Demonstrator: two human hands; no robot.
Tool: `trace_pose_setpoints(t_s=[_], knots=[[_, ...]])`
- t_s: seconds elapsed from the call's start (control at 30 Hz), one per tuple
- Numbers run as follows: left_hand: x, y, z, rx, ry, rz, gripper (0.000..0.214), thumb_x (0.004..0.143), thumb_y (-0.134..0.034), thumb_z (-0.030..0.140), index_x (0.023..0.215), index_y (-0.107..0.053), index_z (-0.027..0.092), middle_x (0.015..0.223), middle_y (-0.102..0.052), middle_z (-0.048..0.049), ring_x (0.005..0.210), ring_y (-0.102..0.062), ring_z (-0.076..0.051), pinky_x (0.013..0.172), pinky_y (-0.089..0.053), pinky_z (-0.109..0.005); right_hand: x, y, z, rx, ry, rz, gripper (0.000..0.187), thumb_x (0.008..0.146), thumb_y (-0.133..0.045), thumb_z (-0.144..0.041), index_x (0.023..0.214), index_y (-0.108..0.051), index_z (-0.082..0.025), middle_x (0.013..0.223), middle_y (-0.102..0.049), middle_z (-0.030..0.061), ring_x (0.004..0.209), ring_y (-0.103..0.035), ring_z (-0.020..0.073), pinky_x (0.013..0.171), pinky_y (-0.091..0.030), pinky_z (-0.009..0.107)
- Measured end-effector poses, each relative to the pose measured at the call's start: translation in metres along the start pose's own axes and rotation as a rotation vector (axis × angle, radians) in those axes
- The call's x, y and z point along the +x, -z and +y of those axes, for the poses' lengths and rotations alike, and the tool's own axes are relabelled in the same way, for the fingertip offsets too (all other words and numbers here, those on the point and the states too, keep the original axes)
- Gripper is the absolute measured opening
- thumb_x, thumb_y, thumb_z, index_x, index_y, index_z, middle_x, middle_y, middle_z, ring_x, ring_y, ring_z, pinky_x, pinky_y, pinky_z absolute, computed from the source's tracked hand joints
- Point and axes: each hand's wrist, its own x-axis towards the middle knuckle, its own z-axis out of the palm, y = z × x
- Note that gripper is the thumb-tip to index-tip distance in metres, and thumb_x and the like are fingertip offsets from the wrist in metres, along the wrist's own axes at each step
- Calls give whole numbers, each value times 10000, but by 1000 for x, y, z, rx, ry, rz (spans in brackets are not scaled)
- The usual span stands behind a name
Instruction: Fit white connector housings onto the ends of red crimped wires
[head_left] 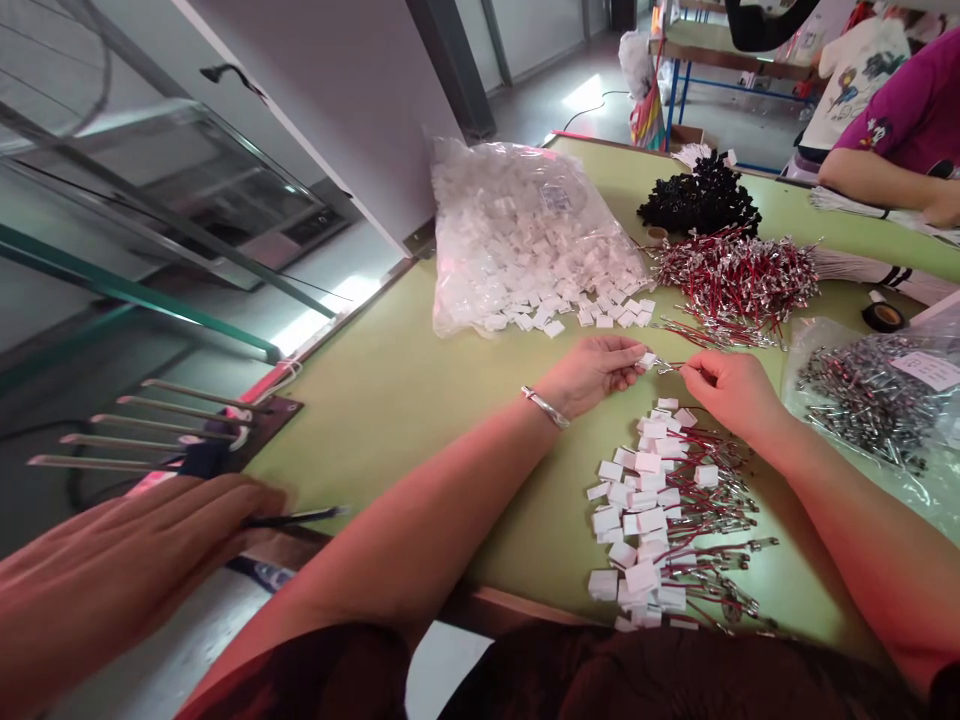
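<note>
My left hand (596,375), with a silver bracelet at the wrist, pinches a white connector housing (646,361). Facing it, my right hand (724,385) is closed on a red wire (677,366). The wire's metal end lies at the housing; whether it sits inside is too small to tell. Below both hands lies a pile of white housings with red wires attached (649,520). Beyond them is a heap of loose red wires with metal terminals (739,285). Loose white housings (553,328) spill from a clear plastic bag (517,210).
Black parts (701,195) are heaped at the back of the green table (360,400). At right are a bag of metal parts (870,390) and black tape (883,316). Another person's hand (150,540) reaches in at left by a pronged rack (217,430). A co-worker in purple (900,120) sits opposite.
</note>
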Motion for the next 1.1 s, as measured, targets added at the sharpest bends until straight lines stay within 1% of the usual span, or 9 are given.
trace_pose_setpoints(t_s=[0.1,0.2,0.3,0.5,0.63,0.73,0.83,0.93,1.1], knots=[[0,-1,0,22,-2,4,99,838,-643,150,755,-629,97,603,-641,-6,451,-518,-20,474,-392,-144,-2,1,-5,-92,28,-9,231,834,-476,-278,674,-623,-198,530,-529,-14,488,-365,99,522,-270,292],[-2,-4,0,102,-6,-35,89,824,-650,149,748,-639,106,590,-638,-2,448,-515,-27,448,-374,-153,-2,1,-7,-29,28,-56,230,833,-477,-274,653,-598,-197,524,-511,-21,493,-362,98,524,-274,285],[-3,-7,-2,204,-77,-76,69,804,-666,160,755,-647,116,586,-636,-2,442,-515,-37,429,-359,-166,1,-1,-4,50,-2,-97,253,841,-475,-301,632,-571,-196,511,-482,-29,497,-367,101,517,-277,273],[0,-9,-10,302,-94,-133,72,790,-674,174,786,-635,114,542,-601,7,449,-526,-60,440,-373,-183,2,-7,6,-25,106,-225,216,866,-460,-273,738,-616,-198,647,-601,5,568,-457,122,550,-291,263],[-3,-13,-9,325,-122,-134,57,808,-642,162,772,-631,119,511,-569,21,428,-494,-56,436,-365,-186,-1,-13,5,3,137,-211,213,865,-461,-264,716,-593,-187,660,-611,21,586,-483,133,560,-302,261],[-7,-14,-1,468,-127,-128,68,813,-638,179,763,-646,133,487,-555,18,405,-476,-60,424,-354,-192,-3,-14,3,36,116,-190,216,857,-466,-267,695,-581,-181,655,-608,24,580,-477,130,560,-304,261],[-10,-11,5,595,-120,-125,53,808,-640,192,781,-659,150,496,-556,10,397,-471,-67,407,-343,-197,-2,-13,3,107,69,-199,233,856,-470,-293,684,-584,-185,591,-563,-6,544,-443,118,542,-296,257],[-8,-8,3,566,-127,-132,35,807,-630,180,800,-649,152,519,-565,5,423,-494,-75,419,-363,-198,-1,-13,4,144,38,-180,232,851,-470,-294,679,-582,-185,546,-520,-29,517,-411,107,529,-287,254],[-7,-14,-3,558,-101,-116,48,793,-642,193,810,-633,149,542,-581,2,420,-483,-74,422,-351,-201,0,-13,4,107,51,-125,199,831,-473,-245,687,-596,-183,576,-547,-19,545,-428,109,548,-303,258]])
